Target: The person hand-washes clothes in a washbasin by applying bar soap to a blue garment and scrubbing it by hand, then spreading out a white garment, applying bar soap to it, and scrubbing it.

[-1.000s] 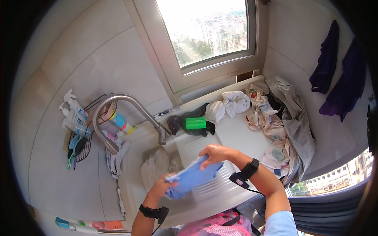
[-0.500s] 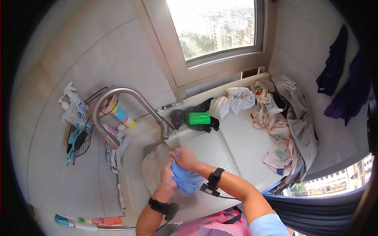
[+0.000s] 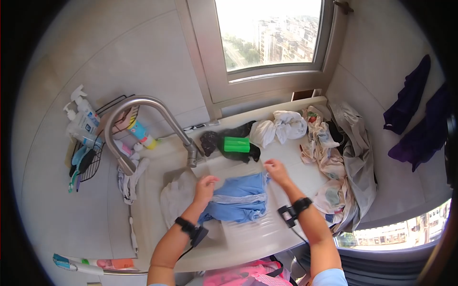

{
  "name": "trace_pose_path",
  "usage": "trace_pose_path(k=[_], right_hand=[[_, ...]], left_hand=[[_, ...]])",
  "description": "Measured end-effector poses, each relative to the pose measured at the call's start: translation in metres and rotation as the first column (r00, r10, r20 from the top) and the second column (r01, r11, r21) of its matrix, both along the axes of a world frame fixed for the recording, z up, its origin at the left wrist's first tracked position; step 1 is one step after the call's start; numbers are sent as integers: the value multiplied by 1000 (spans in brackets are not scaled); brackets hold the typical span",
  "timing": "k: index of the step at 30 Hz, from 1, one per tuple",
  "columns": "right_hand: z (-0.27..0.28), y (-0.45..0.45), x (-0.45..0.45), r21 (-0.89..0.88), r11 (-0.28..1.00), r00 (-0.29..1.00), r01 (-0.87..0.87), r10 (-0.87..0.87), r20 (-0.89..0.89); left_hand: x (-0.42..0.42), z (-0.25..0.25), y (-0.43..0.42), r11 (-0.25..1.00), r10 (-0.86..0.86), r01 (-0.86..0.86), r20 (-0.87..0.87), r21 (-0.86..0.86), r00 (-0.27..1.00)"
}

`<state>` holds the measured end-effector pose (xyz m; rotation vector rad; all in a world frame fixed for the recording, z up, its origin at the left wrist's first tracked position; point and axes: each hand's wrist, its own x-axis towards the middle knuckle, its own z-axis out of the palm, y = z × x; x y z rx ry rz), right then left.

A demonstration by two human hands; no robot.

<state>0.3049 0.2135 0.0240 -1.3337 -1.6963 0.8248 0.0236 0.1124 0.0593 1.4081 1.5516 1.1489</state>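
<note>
A light-blue garment [image 3: 241, 186] with a paler band lies spread over the ribbed washboard part of the white sink [image 3: 286, 190]. My left hand [image 3: 205, 188] is closed at the garment's upper left edge, its fingertips pinched together. At the upper right corner, my right hand [image 3: 275, 171] has its fingers curled against the cloth. The exact grip of both hands is partly hidden. Behind the garment, a green soap bar [image 3: 236, 144] rests on dark cloth [image 3: 241, 155]. Whitish cloth [image 3: 176, 198] sits in the basin left of my left hand.
A curved metal faucet [image 3: 157, 107] arches over the basin. Bottles [image 3: 86, 119] and brushes hang in a wire rack [image 3: 93, 169] on the left wall. White cloth [image 3: 286, 127], patterned cloth [image 3: 329, 159] and grey cloth [image 3: 358, 152] line the sink's back and right.
The blue garment was bunched between my two hands over the basin; now it lies spread on the washboard. My right hand has moved right, away from my left. The view shifted slightly.
</note>
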Motion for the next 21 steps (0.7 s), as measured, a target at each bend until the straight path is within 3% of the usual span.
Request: trace_pose_path(k=[2, 3, 4, 5, 7, 8, 10, 12, 13, 14, 15, 16, 19, 20, 21], right_hand=[[25, -49, -46, 45, 999, 871, 27, -45, 490], [-10, -60, -53, 301, 929, 903, -214, 70, 424], [13, -92, -67, 192, 963, 893, -191, 89, 442], [12, -120, -71, 154, 945, 854, -287, 180, 489], [-2, -183, -60, 261, 855, 763, -448, 214, 609], [-5, -196, -50, 179, 780, 686, -599, 385, 617], [9, -165, -51, -36, 694, 524, -719, 576, 627], [-17, -102, -71, 254, 767, 658, -589, 273, 702], [-15, -57, -85, 260, 807, 652, -530, 192, 733], [-5, -18, -100, 246, 861, 728, -444, 188, 659], [-2, 11, -109, 339, 839, 757, -426, 125, 641], [-4, 17, -114, 422, 812, 785, -402, 69, 616], [-3, -45, -93, 124, 836, 703, -534, 358, 615], [-11, -80, -79, 134, 783, 631, -607, 372, 681], [-19, -118, -65, 263, 703, 634, -661, 336, 697]], left_hand=[[13, -63, 12, 982, -41, 101, -349, 157, 936], [25, -84, 7, 961, -33, 167, -509, 221, 860], [47, -73, -16, 965, 5, 158, -618, 209, 786], [65, -55, -48, 970, 42, 144, -714, 197, 699], [66, -66, -109, 943, -126, 310, -735, 119, 666], [65, -64, -131, 920, -197, 376, -696, 113, 690], [62, -55, -103, 866, -285, 487, -688, 114, 668], [53, -62, -33, 887, -123, 424, -792, 182, 598], [49, -76, 14, 931, -26, 317, -831, 183, 555], [46, -57, 58, 962, 1, 219, -806, 161, 591], [41, -61, 87, 951, 112, 179, -821, 251, 560], [42, -61, 80, 963, 94, 151, -805, 223, 586], [52, -49, 25, 976, 12, 162, -774, 147, 634], [57, -52, -21, 968, -22, 208, -777, 141, 629], [57, -50, -62, 922, -349, 355, -724, -153, 595]])
